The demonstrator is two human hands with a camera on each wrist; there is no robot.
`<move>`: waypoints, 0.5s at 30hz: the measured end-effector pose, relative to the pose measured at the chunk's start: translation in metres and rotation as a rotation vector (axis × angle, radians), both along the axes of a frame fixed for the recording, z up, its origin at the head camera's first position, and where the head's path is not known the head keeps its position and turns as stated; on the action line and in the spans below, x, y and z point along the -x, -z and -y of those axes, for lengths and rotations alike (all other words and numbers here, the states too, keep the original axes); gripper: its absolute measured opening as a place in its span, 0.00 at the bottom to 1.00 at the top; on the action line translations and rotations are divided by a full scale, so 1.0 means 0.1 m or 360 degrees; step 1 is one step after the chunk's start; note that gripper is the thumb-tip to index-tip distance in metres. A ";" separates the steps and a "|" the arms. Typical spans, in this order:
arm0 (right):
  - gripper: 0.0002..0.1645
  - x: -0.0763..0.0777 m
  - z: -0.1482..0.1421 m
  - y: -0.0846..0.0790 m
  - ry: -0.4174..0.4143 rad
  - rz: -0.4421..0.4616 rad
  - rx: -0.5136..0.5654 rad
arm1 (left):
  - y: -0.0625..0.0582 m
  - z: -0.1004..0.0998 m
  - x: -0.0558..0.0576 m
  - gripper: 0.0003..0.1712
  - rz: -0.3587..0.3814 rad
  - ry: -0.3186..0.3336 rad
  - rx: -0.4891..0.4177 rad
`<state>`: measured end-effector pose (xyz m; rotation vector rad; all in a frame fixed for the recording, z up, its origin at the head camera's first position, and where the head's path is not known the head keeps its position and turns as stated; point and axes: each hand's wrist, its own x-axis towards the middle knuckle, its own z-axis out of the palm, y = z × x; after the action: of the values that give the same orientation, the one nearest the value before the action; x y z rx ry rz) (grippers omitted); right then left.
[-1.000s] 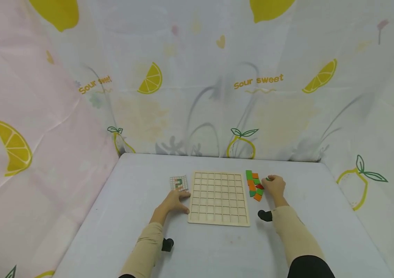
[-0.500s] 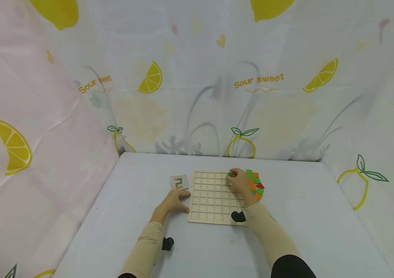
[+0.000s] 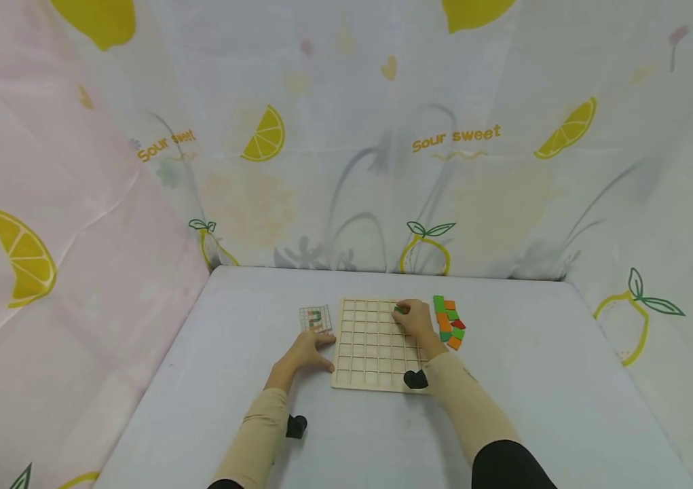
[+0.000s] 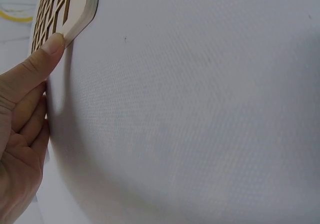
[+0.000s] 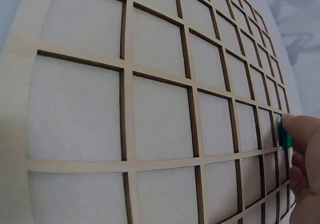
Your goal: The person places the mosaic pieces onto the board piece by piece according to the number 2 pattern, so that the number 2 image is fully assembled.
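Note:
A pale wooden grid board (image 3: pixel 336 377) with rows of square recesses lies on the white table. My left hand (image 3: pixel 305 350) rests at its left edge, fingers extended; in the left wrist view its thumb (image 4: pixel 45 58) touches the board's side near a rounded corner. Over the far right part of the board, my right hand (image 3: pixel 417 320) pinches a small green tile (image 5: pixel 285 135) between thumb and fingers. The right wrist view has this tile at a recess near the board's far edge, partly hidden by the fingers.
Right of the board lies a group of orange, green and red tiles (image 3: pixel 454 343). A small card (image 3: pixel 315 319) printed with a grid and a coloured figure lies left of the board. Fabric with lemon prints (image 3: pixel 346 156) hangs behind the table.
My right hand has moved left from beyond the loose tiles to over the board's far right part, carrying the green tile, then slightly further left. My left hand has stayed at the board's edge.

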<state>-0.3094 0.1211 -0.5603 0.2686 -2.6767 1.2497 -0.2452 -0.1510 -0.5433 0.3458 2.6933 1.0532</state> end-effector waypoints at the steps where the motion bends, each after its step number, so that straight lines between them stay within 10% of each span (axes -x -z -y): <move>1: 0.13 0.00 0.00 0.01 -0.0009 -0.0003 -0.0011 | 0.00 0.00 0.00 0.39 -0.0001 0.0000 0.0003; 15: 0.15 -0.12 0.00 0.06 -0.0073 -0.0087 0.0081 | 0.02 0.01 0.01 0.39 -0.0020 0.0012 0.0004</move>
<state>-0.2970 0.1214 -0.5666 0.3534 -2.6030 1.3023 -0.2467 -0.1518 -0.5455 0.3629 2.7018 1.0487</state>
